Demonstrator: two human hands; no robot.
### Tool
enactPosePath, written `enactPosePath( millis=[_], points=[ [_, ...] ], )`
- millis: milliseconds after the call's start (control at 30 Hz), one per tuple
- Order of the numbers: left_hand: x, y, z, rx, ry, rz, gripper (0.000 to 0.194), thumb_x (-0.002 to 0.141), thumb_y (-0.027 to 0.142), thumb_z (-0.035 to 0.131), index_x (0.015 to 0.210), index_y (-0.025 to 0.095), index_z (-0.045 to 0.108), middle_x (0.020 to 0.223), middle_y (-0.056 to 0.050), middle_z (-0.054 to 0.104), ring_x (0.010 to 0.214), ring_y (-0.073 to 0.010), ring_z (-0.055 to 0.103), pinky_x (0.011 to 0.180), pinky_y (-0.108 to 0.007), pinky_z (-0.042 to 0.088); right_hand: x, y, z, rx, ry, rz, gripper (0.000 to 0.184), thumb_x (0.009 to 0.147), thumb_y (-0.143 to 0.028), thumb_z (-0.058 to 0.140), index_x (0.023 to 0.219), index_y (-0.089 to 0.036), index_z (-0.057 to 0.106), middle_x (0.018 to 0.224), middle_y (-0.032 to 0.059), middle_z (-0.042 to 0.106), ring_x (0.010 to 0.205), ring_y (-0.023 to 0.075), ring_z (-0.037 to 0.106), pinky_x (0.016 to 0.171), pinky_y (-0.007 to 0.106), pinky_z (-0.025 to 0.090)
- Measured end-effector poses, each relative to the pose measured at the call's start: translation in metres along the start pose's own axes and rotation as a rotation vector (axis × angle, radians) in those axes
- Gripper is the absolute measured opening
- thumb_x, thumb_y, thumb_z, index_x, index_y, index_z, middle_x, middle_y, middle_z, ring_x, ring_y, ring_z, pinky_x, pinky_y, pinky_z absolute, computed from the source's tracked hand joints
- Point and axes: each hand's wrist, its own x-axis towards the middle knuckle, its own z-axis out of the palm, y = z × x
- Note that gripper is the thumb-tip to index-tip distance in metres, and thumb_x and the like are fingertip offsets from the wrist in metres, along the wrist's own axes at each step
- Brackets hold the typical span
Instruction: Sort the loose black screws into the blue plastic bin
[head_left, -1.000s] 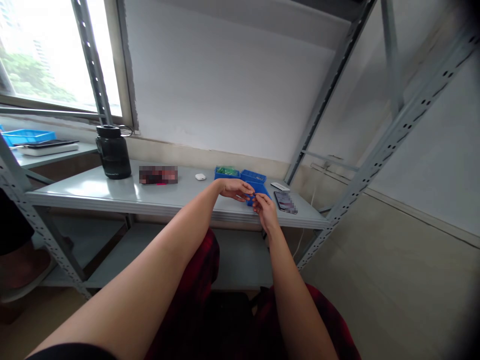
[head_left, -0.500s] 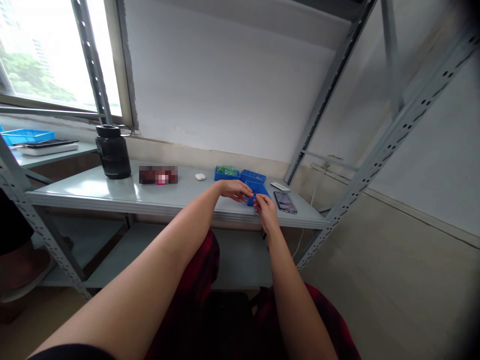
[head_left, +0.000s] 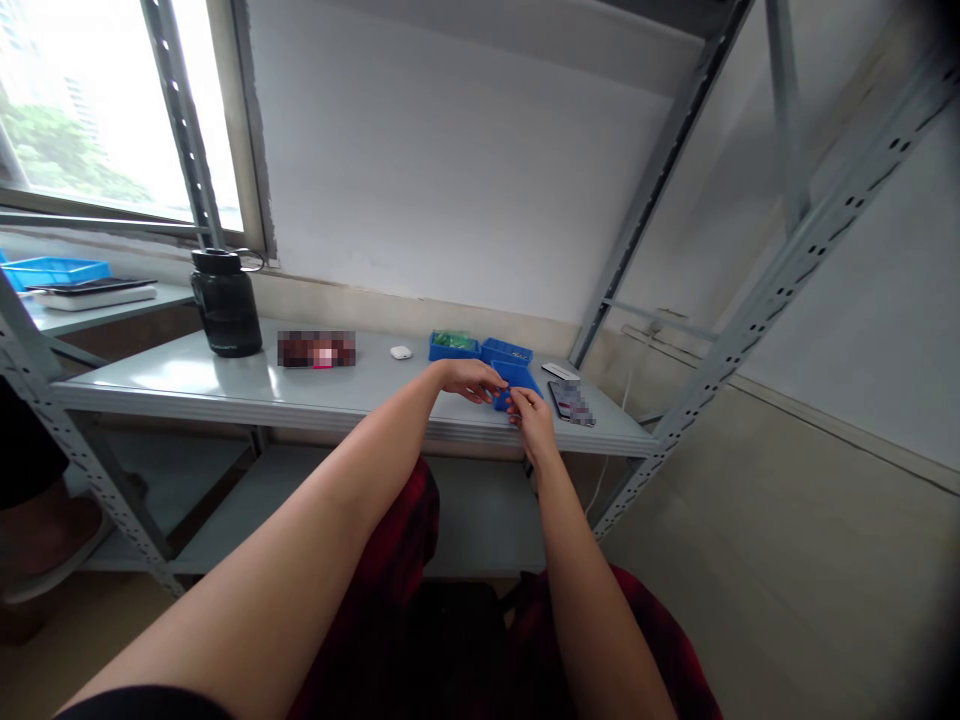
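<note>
My left hand (head_left: 474, 379) and my right hand (head_left: 531, 412) meet with their fingertips close together over a blue plastic bin (head_left: 523, 374) on the shelf. Both hands are closed in a pinch. Whatever lies between the fingers is too small to name. Just behind the hands stand two more blue bins: one with green pieces (head_left: 453, 341) in it, the other bin (head_left: 507, 351) with small bits I cannot make out.
A phone (head_left: 571, 402) and a white flat item (head_left: 561, 371) lie at the right. Leftward on the grey shelf (head_left: 360, 395) are a white case (head_left: 401, 353), a blurred reddish item (head_left: 316, 350) and a black bottle (head_left: 227, 305). Another person's foot (head_left: 56, 540) shows at far left.
Hardly anything differs. The fingertips have shifted very slightly, while both arms and the things on the shelf stay where they were.
</note>
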Motion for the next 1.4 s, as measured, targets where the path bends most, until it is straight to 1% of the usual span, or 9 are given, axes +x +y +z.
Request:
enactPosePath(
  millis=[200,433,567,667,767,833,1033,1233,1400],
  points=[
    [-0.005,0.003,0.001,0.048,0.037,-0.003,0.034,0.074,0.041,0.062,0.1,0.018,0.067,0.119,-0.008,0.06,0.099,-0.018,0.061,0.09,-0.031,0.048,-0.001,-0.001,-0.003,-0.013,0.018,0.025,0.034,0.064,-0.05,0.072,0.079,-0.021,0.066,0.075,0.002,0.064,0.063,0.0155,0.054,0.052,0.026,0.04],
    [-0.003,0.003,0.002,0.056,0.053,-0.023,0.032,0.078,0.039,0.06,0.102,0.018,0.064,0.123,-0.008,0.058,0.096,-0.0152,0.06,0.088,-0.027,0.049,-0.002,-0.001,-0.002,-0.035,0.019,0.018,0.033,0.063,-0.05,0.071,0.078,-0.021,0.065,0.075,0.0023,0.065,0.063,0.0154,0.054,0.053,0.026,0.041],
    [0.004,0.003,0.006,0.088,0.112,-0.011,0.026,0.08,0.034,0.06,0.099,0.016,0.065,0.112,-0.008,0.063,0.089,-0.0139,0.061,0.083,-0.026,0.05,-0.001,0.001,-0.001,-0.055,0.024,0.021,0.035,0.063,-0.051,0.071,0.078,-0.02,0.064,0.076,0.0028,0.065,0.063,0.0154,0.054,0.053,0.026,0.041],
    [0.011,0.004,0.011,0.092,0.145,0.061,0.023,0.077,0.029,0.063,0.093,0.013,0.067,0.095,-0.008,0.067,0.081,-0.0126,0.061,0.078,-0.025,0.05,-0.002,0.001,0.001,-0.059,0.022,0.02,0.034,0.063,-0.051,0.07,0.077,-0.021,0.064,0.075,0.0026,0.065,0.064,0.0159,0.055,0.053,0.026,0.041],
    [0.015,0.005,0.014,0.076,0.169,0.098,0.019,0.074,0.026,0.066,0.087,0.012,0.068,0.082,-0.007,0.067,0.072,-0.0111,0.059,0.071,-0.023,0.049,-0.003,0.0,0.002,-0.059,0.018,0.012,0.034,0.063,-0.052,0.069,0.078,-0.021,0.064,0.074,0.0024,0.065,0.064,0.016,0.056,0.054,0.027,0.042],
    [0.017,0.005,0.015,0.048,0.204,0.104,0.019,0.073,0.023,0.067,0.088,0.011,0.068,0.077,-0.006,0.066,0.067,-0.0103,0.058,0.069,-0.023,0.049,-0.003,-0.001,0.001,-0.059,0.03,0.008,0.035,0.063,-0.052,0.07,0.077,-0.021,0.063,0.074,0.0024,0.065,0.063,0.0158,0.056,0.053,0.026,0.041],
    [0.019,0.006,0.016,-0.044,0.252,0.106,0.026,0.07,0.016,0.069,0.096,0.01,0.067,0.076,-0.004,0.065,0.067,-0.0105,0.059,0.068,-0.024,0.048,0.001,0.0,0.0,-0.022,0.077,0.015,0.037,0.061,-0.053,0.071,0.076,-0.021,0.062,0.071,0.0017,0.064,0.062,0.0159,0.055,0.051,0.026,0.039],
    [0.017,0.008,0.017,-0.047,0.252,0.136,0.014,0.073,0.017,0.066,0.085,0.009,0.067,0.078,-0.005,0.064,0.069,-0.0099,0.058,0.068,-0.023,0.047,0.0,0.0,0.001,0.007,0.071,0.021,0.036,0.06,-0.052,0.072,0.075,-0.021,0.062,0.07,0.0007,0.063,0.06,0.0142,0.053,0.051,0.025,0.039],
    [0.016,0.01,0.019,-0.003,0.258,0.157,0.011,0.076,0.018,0.062,0.081,0.01,0.067,0.079,-0.005,0.065,0.069,-0.0089,0.056,0.066,-0.021,0.047,-0.002,-0.001,0.002,-0.006,0.043,0.027,0.036,0.062,-0.052,0.071,0.077,-0.021,0.062,0.071,0.0014,0.064,0.061,0.0154,0.055,0.051,0.026,0.039]
  ],
)
